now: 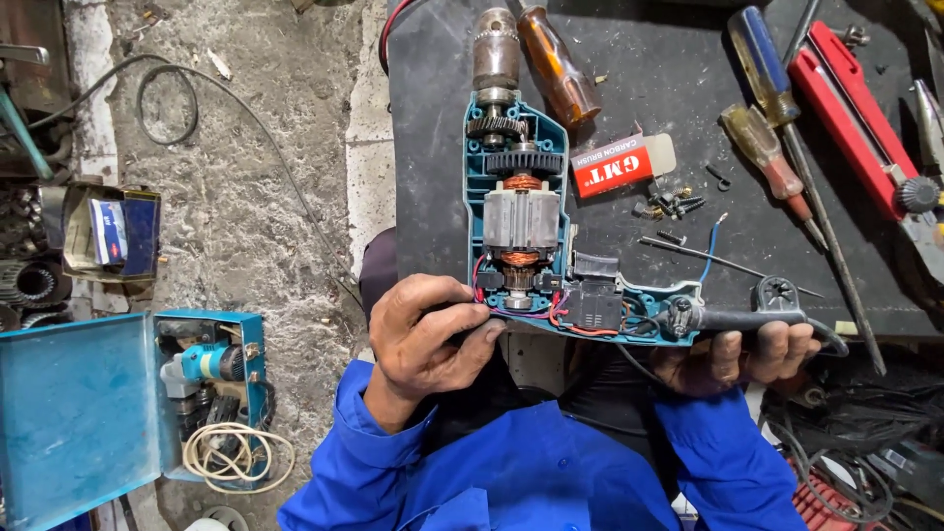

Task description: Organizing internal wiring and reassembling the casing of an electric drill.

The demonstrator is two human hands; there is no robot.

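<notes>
At the near edge of the dark workbench (452, 59): opened electric drill (521, 211), teal half-shell, cover off, gears and copper-wound armature exposed. Long axis runs away from the person, rusty chuck (495, 49) pointing to the far side, handle bent rightward. Left hand (428, 339) grasps the shell's lower left corner, thumb near the red wiring; fingers beneath are hidden. Right hand (737, 356) cradles the handle end from below, palm hidden, black cord sleeve (737, 317) above its fingers. Small red-and-white cardboard box (621, 165) lies just right of the drill, beside loose screws (669, 205). Blue metal case (108, 403) stands open on the floor, left, partly cut off.
</notes>
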